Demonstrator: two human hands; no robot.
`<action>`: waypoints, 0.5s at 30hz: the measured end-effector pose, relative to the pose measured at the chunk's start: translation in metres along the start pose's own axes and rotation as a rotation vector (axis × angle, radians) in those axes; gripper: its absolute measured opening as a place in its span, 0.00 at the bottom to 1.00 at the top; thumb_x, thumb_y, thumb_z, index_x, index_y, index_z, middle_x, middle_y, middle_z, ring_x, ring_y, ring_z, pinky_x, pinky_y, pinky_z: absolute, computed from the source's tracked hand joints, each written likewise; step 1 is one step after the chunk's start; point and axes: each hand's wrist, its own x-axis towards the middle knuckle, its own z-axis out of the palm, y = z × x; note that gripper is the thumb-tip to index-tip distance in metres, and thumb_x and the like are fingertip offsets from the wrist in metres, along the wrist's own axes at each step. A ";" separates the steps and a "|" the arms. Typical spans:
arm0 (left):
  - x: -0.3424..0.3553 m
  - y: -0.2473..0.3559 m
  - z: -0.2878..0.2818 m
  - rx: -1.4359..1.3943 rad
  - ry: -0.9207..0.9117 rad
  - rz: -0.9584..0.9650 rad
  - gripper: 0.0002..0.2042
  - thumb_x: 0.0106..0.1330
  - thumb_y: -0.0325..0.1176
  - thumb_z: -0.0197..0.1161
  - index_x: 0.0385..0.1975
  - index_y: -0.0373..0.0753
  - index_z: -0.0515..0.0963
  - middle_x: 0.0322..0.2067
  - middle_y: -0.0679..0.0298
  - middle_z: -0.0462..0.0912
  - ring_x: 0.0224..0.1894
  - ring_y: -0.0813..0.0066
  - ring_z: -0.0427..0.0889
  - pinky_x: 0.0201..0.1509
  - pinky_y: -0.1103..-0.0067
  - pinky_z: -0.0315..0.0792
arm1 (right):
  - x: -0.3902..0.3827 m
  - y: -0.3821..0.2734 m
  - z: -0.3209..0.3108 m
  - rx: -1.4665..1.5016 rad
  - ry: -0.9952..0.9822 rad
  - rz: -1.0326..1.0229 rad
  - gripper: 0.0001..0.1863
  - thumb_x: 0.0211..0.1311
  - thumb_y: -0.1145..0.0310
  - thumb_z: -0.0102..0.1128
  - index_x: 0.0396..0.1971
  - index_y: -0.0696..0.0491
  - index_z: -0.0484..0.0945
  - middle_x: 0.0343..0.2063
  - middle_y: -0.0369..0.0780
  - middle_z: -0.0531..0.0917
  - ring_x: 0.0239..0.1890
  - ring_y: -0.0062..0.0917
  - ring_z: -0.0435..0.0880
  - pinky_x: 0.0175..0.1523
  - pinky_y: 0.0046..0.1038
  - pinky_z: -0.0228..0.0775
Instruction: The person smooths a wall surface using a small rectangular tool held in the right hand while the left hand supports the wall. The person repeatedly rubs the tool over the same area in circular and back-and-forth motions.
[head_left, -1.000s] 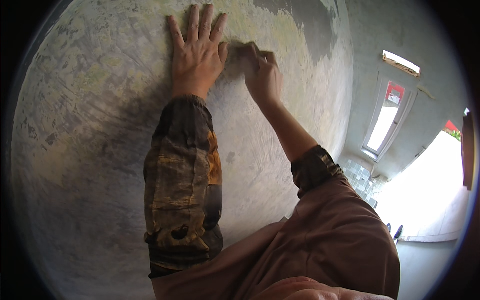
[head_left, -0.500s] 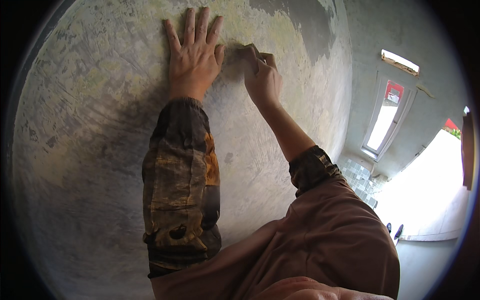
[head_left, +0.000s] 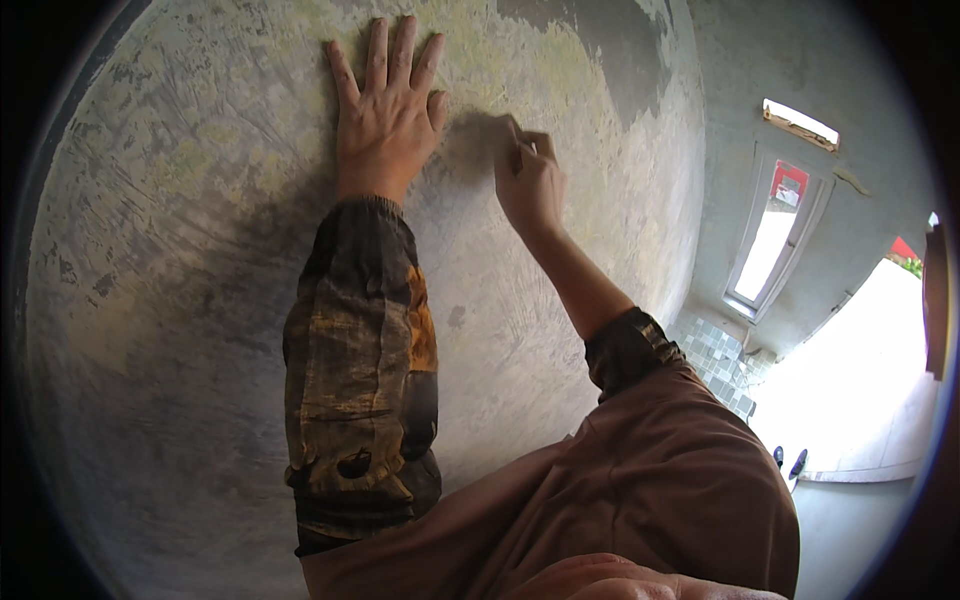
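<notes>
My left hand (head_left: 385,125) lies flat with spread fingers on a mottled grey plastered wall (head_left: 190,270) patched with yellowish and dark areas. To the right of it, my right hand (head_left: 530,175) is closed against the same surface, its fingertips in shadow and partly blurred. It seems to grip a small dark flat piece, too hidden to make out. Both arms wear dark patterned sleeves, the right one ending below the elbow.
On the right are a grey-green wall (head_left: 850,210), a narrow window (head_left: 760,255) with a small opening (head_left: 800,125) above it, small tiles (head_left: 722,360) and a bright doorway (head_left: 850,370). A pair of dark footwear (head_left: 798,463) lies by the doorway.
My right hand has shifted down the wall, most of it in the last half second. My left hand sits slightly lower and further left than a second ago, still spread flat.
</notes>
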 end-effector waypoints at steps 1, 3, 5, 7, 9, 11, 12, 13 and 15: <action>0.000 0.000 0.000 0.004 -0.003 0.002 0.27 0.76 0.51 0.45 0.73 0.61 0.56 0.75 0.70 0.52 0.77 0.65 0.47 0.77 0.44 0.38 | -0.003 0.000 -0.002 -0.006 -0.064 0.049 0.14 0.71 0.57 0.53 0.39 0.45 0.87 0.46 0.41 0.82 0.34 0.41 0.86 0.37 0.39 0.78; 0.000 0.000 0.000 0.014 -0.006 0.004 0.27 0.76 0.51 0.44 0.74 0.61 0.55 0.75 0.70 0.52 0.77 0.65 0.46 0.77 0.44 0.38 | -0.005 -0.001 -0.005 0.025 -0.030 -0.001 0.14 0.71 0.57 0.52 0.42 0.45 0.86 0.45 0.42 0.82 0.35 0.41 0.86 0.37 0.39 0.78; 0.000 0.000 0.000 0.025 -0.005 0.005 0.27 0.76 0.51 0.44 0.74 0.61 0.55 0.75 0.70 0.52 0.77 0.65 0.46 0.77 0.44 0.37 | -0.001 -0.001 -0.006 0.013 -0.014 -0.013 0.14 0.71 0.57 0.52 0.45 0.44 0.85 0.45 0.42 0.82 0.35 0.40 0.86 0.37 0.39 0.78; 0.000 0.001 0.000 0.008 -0.002 0.006 0.27 0.76 0.51 0.44 0.74 0.61 0.55 0.75 0.70 0.52 0.77 0.65 0.46 0.77 0.44 0.38 | 0.008 0.000 -0.004 0.003 0.085 -0.094 0.14 0.71 0.57 0.53 0.48 0.42 0.84 0.44 0.42 0.82 0.36 0.40 0.86 0.37 0.40 0.78; -0.001 0.000 0.000 0.013 -0.003 0.004 0.27 0.76 0.51 0.44 0.74 0.61 0.55 0.75 0.70 0.52 0.77 0.65 0.46 0.77 0.44 0.38 | 0.012 -0.001 -0.003 -0.058 0.030 -0.013 0.15 0.71 0.58 0.52 0.51 0.40 0.83 0.44 0.42 0.82 0.36 0.40 0.86 0.38 0.40 0.78; -0.001 0.000 0.000 0.038 -0.008 0.004 0.27 0.76 0.51 0.43 0.74 0.61 0.55 0.75 0.70 0.51 0.77 0.65 0.46 0.77 0.44 0.38 | 0.010 0.000 -0.003 -0.056 0.000 0.017 0.15 0.71 0.58 0.52 0.51 0.40 0.82 0.44 0.42 0.82 0.37 0.40 0.86 0.38 0.40 0.78; -0.001 -0.001 -0.001 0.033 -0.008 0.003 0.27 0.76 0.51 0.43 0.74 0.61 0.55 0.75 0.70 0.51 0.77 0.65 0.46 0.77 0.44 0.38 | 0.006 -0.001 -0.004 -0.031 -0.029 0.040 0.14 0.71 0.58 0.52 0.50 0.40 0.83 0.45 0.42 0.82 0.37 0.40 0.86 0.39 0.40 0.78; -0.001 0.000 0.000 0.029 -0.010 0.003 0.27 0.76 0.51 0.43 0.74 0.61 0.55 0.75 0.70 0.51 0.77 0.65 0.46 0.77 0.44 0.37 | 0.002 0.000 -0.005 -0.025 -0.099 0.095 0.14 0.70 0.57 0.53 0.49 0.40 0.84 0.45 0.42 0.82 0.37 0.41 0.85 0.39 0.41 0.78; 0.000 0.000 0.000 0.023 -0.012 0.003 0.27 0.76 0.52 0.44 0.74 0.60 0.55 0.75 0.70 0.51 0.77 0.65 0.46 0.77 0.44 0.37 | 0.000 0.001 -0.007 -0.002 -0.055 0.021 0.15 0.71 0.57 0.51 0.51 0.39 0.83 0.45 0.43 0.82 0.38 0.41 0.85 0.40 0.40 0.78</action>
